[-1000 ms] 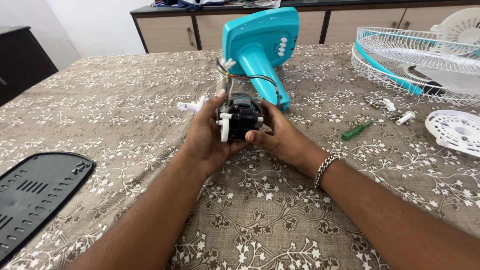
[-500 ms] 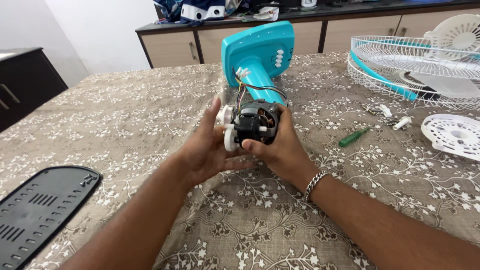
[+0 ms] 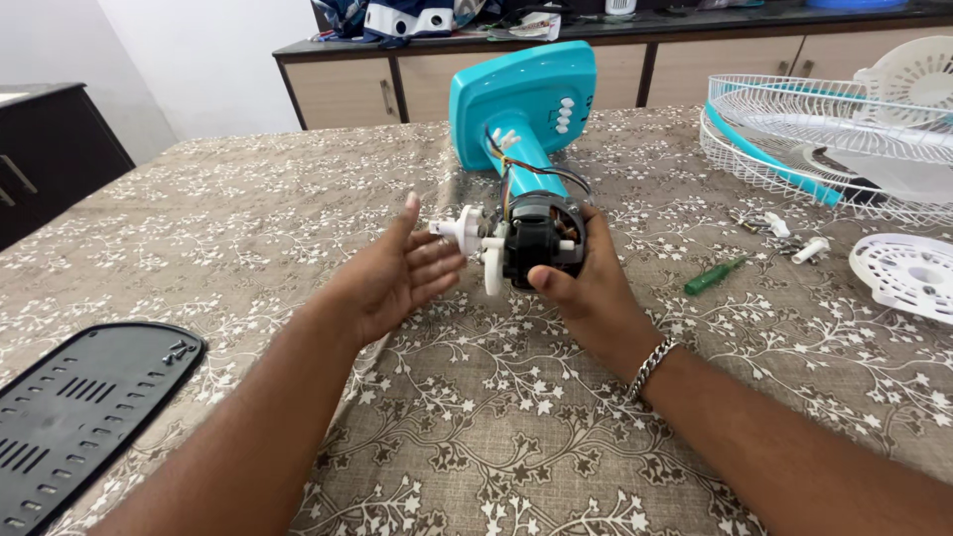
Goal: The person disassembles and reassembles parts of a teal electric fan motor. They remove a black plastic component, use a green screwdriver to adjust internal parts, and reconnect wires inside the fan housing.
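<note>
My right hand (image 3: 586,293) grips a black fan motor (image 3: 541,238) with copper windings and white plastic parts at its left end (image 3: 467,230). Wires run from the motor to the teal fan stand (image 3: 526,104) lying on the table behind it. My left hand (image 3: 397,278) is open, palm facing the motor, fingers spread just left of the white shaft piece, apart from it or barely touching. A silver bracelet sits on my right wrist.
A white wire fan guard with a teal rim (image 3: 824,149) lies at the far right, a round white vented cover (image 3: 908,273) below it. A green screwdriver (image 3: 713,276) and small white parts (image 3: 809,248) lie nearby. A black vented panel (image 3: 84,412) rests at the left. Cabinets stand behind.
My left hand has let go of the motor and opened beside it. My right hand alone holds the motor, turned so its shaft points left.
</note>
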